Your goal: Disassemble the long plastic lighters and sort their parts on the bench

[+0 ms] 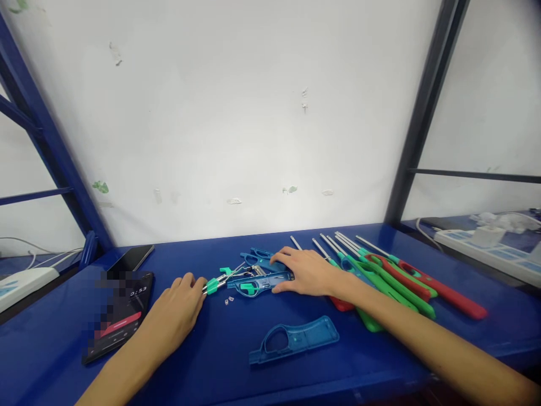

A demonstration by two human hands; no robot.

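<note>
My left hand (181, 307) is closed in a pinch on the metal rod with a green collar (212, 286) that sticks out of an open blue lighter shell (257, 282). My right hand (306, 272) lies flat on that shell and presses it onto the blue tabletop (211, 349), fingers stretched out. Inside the shell I see a teal trigger and small metal parts. Two tiny white bits (229, 300) lie just in front of it. A separate blue half shell (293, 339) lies nearer to me, apart from both hands.
A row of several long green and red lighters (397, 279) with metal rods lies under and right of my right forearm. Two phones (120, 316) lie at the left. A power strip (486, 245) sits far right, another at far left. Blue frame posts flank the white wall.
</note>
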